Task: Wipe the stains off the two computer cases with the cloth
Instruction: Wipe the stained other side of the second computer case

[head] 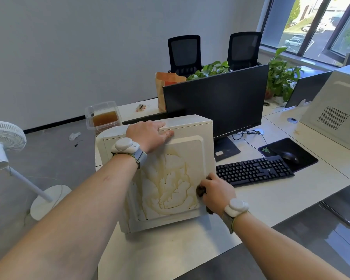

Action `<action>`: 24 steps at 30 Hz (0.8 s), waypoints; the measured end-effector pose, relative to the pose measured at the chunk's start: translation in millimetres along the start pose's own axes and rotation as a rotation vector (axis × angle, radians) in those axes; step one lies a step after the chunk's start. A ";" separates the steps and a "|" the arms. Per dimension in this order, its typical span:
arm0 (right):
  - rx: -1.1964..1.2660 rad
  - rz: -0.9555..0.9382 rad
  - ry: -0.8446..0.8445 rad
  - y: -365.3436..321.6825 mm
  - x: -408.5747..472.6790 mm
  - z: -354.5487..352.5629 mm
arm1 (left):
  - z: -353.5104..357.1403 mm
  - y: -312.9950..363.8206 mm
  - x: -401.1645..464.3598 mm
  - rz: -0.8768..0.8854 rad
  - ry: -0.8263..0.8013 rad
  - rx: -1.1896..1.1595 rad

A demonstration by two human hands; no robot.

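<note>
Head view: left hand [150, 135] lies flat on the case [166, 172] top, steadying it near the worktop [170, 249] edge. Right hand [215, 191] grips what seems a dark cloth [200, 190] against the stains [168, 188]. Hard rubbing could tip the case off.

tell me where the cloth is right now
In the head view the dark cloth is bunched in the right hand, pressed against the stained side panel of the near computer case by its right edge, just left of the keyboard.
</note>
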State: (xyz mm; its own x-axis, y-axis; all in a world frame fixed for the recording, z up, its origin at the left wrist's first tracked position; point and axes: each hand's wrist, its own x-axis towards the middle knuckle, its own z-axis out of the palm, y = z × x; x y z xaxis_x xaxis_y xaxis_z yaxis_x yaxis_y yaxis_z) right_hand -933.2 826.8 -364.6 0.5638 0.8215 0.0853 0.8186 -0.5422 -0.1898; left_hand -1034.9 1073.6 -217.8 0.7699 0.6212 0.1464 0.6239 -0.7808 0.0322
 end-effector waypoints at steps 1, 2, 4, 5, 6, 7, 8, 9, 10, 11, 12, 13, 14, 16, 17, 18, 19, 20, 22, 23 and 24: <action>0.084 0.012 0.113 -3.5 4.4 -11.2 | 0.6 0.0 0.5 0.002 0.001 0.000; 0.171 0.016 0.237 -6.7 10.4 -22.4 | 1.0 -0.2 0.9 -0.001 0.000 -0.001; 0.275 -0.026 0.456 -13.2 24.9 -44.0 | 0.5 -0.3 2.1 -0.007 -0.009 -0.007; 0.286 -0.060 0.507 -15.5 30.7 -51.0 | 0.8 -0.5 2.5 -0.006 -0.012 -0.008; 0.276 -0.093 0.490 -16.6 35.6 -53.5 | 0.8 -0.6 2.2 -0.003 -0.011 -0.006; 0.243 -0.114 0.412 -15.2 38.2 -50.3 | 0.8 -0.6 1.9 0.000 -0.012 -0.005; 0.188 -0.112 0.300 -12.8 38.2 -43.4 | 0.8 -0.5 2.0 0.002 -0.012 -0.003; 0.125 -0.109 0.218 -8.4 35.6 -34.2 | 1.1 -0.8 2.4 0.002 -0.011 0.000; 0.075 -0.114 0.191 -3.3 32.0 -23.6 | 1.4 -1.5 3.3 -0.001 -0.013 0.001; 0.061 -0.128 0.190 2.5 27.9 -13.1 | 1.7 -2.3 3.4 -0.004 -0.018 0.002; 0.064 -0.137 0.213 9.2 23.4 -5.0 | 1.2 -2.1 4.6 -0.004 -0.023 0.001; 0.059 -0.154 0.219 15.1 18.1 3.3 | 1.8 -2.6 4.9 -0.005 -0.030 0.000; 0.040 -0.178 0.201 21.9 12.3 12.2 | 1.2 -2.1 5.1 -0.005 -0.033 -0.002; 0.000 -0.248 0.076 28.8 -0.2 21.7 | 1.4 -2.0 5.8 -0.006 -0.036 -0.004; -0.029 -0.266 -0.019 29.8 -6.5 20.9 | 1.9 -2.0 5.8 -0.009 -0.037 -0.007; -0.070 -0.264 -0.129 28.8 -11.3 15.9 | 2.3 -2.4 6.2 -0.011 -0.037 -0.009; -0.121 -0.247 -0.228 27.8 -13.7 11.7 | 2.6 -2.5 6.3 -0.010 -0.034 -0.006; -0.160 -0.202 -0.335 26.5 -13.7 6.9 | 2.6 -2.6 6.3 -0.009 -0.033 -0.003; -0.076 -0.063 -0.400 21.4 -9.5 -7.3 | 1.1 -2.6 5.7 -0.007 -0.027 0.001; 0.008 -0.002 -0.338 19.0 -5.1 -16.2 | 1.1 -2.5 5.1 -0.001 -0.024 0.000; 0.079 0.040 -0.273 17.8 2.4 -25.9 | 0.3 -2.4 3.9 0.006 -0.021 -0.001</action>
State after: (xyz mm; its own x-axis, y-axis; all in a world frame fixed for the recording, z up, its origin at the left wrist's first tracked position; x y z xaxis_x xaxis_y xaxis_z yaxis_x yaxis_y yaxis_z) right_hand -914.4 814.5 -342.4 0.5361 0.8230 -0.1879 0.7793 -0.5681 -0.2644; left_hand -1033.3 1077.9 -217.6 0.7765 0.6174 0.1257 0.6188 -0.7849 0.0328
